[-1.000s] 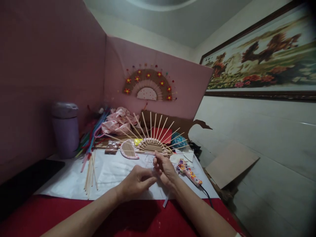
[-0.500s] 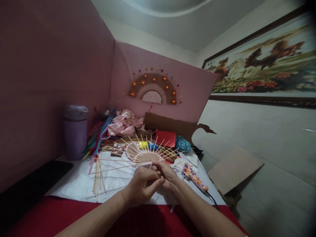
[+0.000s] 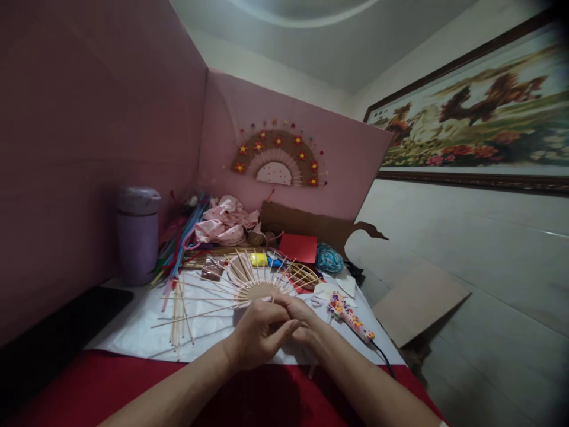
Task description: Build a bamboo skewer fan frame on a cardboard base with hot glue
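1. Compared with half a second earlier, the stick fan frame point(image 3: 258, 292) had tipped lower and swung to the left, its rays lying flatter over the white sheet point(image 3: 128, 337) on the red-covered table point(image 3: 249, 398).

2. The half-round base sat at the hands, beyond the sheet's near edge and about midway between the table's left and right sides.

3. The right hand point(image 3: 297, 312) had its fingers closed at the base's lower right edge and seemed to have hold of it. The left hand point(image 3: 261, 330) overlapped it in front, fingers loosely curled, thumb extended; whether it gripped anything could not be told.

4. Good handling, by the look of it, meant pinching the base by its edge, not the slender rays, and turning it slowly with both wrists low.

5. The leftmost rays reached over loose sticks point(image 3: 180, 317) near the sheet's left side; a slight lift would have kept them from snagging.

6. A flower-patterned tool point(image 3: 350, 319) rested near the table's right edge, its cable best kept clear of the right forearm.
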`<state>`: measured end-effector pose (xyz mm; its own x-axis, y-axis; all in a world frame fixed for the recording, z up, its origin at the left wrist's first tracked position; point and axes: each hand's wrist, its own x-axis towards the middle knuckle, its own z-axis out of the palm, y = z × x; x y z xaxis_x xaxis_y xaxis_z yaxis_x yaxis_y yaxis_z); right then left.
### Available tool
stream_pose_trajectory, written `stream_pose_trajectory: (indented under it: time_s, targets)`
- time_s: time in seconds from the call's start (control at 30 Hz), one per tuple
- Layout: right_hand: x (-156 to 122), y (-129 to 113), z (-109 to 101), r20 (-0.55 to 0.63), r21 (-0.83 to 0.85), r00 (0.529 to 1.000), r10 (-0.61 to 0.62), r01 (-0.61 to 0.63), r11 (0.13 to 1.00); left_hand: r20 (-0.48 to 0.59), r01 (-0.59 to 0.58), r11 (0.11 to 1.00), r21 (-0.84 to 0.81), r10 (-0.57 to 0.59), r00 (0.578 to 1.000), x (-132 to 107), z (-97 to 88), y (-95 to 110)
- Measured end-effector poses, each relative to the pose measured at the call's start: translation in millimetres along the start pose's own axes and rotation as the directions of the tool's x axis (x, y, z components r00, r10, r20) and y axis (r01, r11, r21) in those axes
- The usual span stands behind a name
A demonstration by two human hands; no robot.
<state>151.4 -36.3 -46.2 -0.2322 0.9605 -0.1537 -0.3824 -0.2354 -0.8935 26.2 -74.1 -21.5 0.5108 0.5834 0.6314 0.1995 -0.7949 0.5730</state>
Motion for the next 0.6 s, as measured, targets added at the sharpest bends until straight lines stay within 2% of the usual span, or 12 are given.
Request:
stream_pose_trajectory:
  time_s: [0.1, 0.17, 0.23, 0.3, 0.37, 0.47, 0.6]
  targets:
    - [-11, -8, -6, -0.003, -0.055, 0.991, 0.134, -0.134, 0.989, -0.085, -0.017, 1.0, -0.01, 0.016, 0.996, 1, -1.7, 0]
    - [-22, -14, -8, -0.022, -0.093, 0.986, 0.168, -0.169, 0.981, -0.164, -0.023, 0.999, -0.048, 0.015, 0.986, 3, -3.5, -1]
    - [-34, -20, -7, -0.035, -0.148, 0.992, 0.125, -0.129, 0.981, -0.242, -0.013, 0.995, -0.097, -0.011, 0.97, 4, -5.1, -2]
    - [-45, -24, -1, -0.025, -0.232, 1.0, 0.017, -0.022, 0.973, -0.28, 0.01, 0.992, -0.129, -0.046, 0.959, 5, -5.7, -5]
    - [-53, -24, 7, 0.024, -0.305, 0.997, -0.074, 0.077, 0.949, -0.252, 0.028, 0.989, -0.146, -0.065, 0.966, 5, -4.7, -9]
    - [-57, -20, 17, 0.076, -0.368, 0.99, -0.116, 0.136, 0.92, -0.174, 0.013, 0.989, -0.148, -0.039, 0.984, 3, -1.6, -12]
    - [-53, -15, 19, 0.031, -0.4, 0.979, -0.203, 0.198, 0.895, -0.113, -0.031, 0.992, -0.121, 0.017, 0.993, 2, -0.1, -8]
